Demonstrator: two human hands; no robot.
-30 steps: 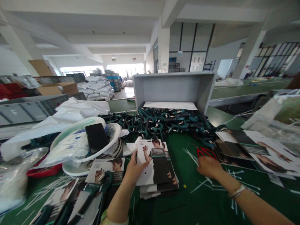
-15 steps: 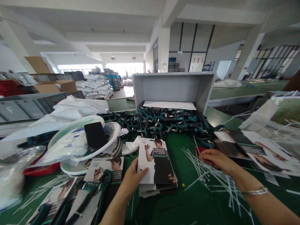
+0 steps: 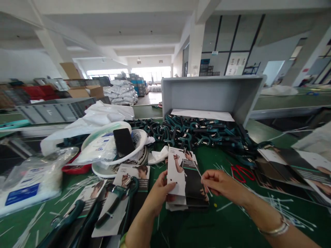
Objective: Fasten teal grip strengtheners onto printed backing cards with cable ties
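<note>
My left hand (image 3: 159, 193) grips the left edge of a printed cardboard card (image 3: 176, 174), thumb on its face and fingers underneath. That card is tilted up a little from the stack of similar cards (image 3: 192, 205) below it. Between the thumb and fingers of my right hand (image 3: 222, 186) is a thin white cable tie (image 3: 198, 172), slanting across the card's right side. More loose cable ties (image 3: 281, 210) lie under and beside my right forearm. Red-handled scissors (image 3: 242, 173) rest just beyond the right hand.
Dark green hand tools (image 3: 186, 132) are heaped before a grey bin (image 3: 201, 93) tipped on its side. Tools on cards (image 3: 116, 203) lie at left. Behind them, a white bowl (image 3: 141, 144) carries a phone (image 3: 124, 142). More cards (image 3: 292, 168) spread at right.
My right hand has come left from the cable ties to the card with one tie. My left hand has raised the top card slightly. The view has turned left.
</note>
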